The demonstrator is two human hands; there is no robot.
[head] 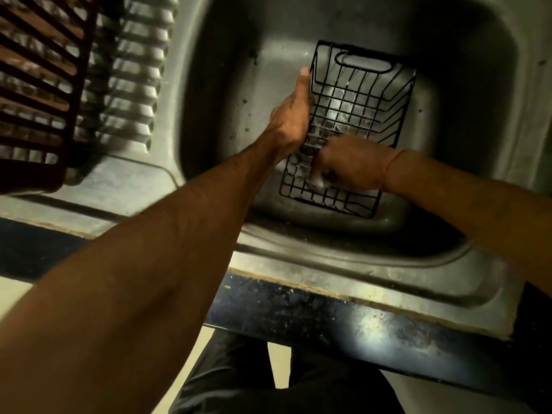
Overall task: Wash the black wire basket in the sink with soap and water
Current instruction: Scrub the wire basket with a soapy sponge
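The black wire basket (355,115) is a shallow rectangular tray of thin black wire, with a grid floor, low barred sides and an oblong handle loop in its far end wall. It lies inside the sink (227,70), held lengthwise from near to far with its open side facing up, its far end leaning a little to the right. The sink is a dull steel basin with rounded corners, speckled with dark spots on its left wall, its floor gleaming through the basket's grid.
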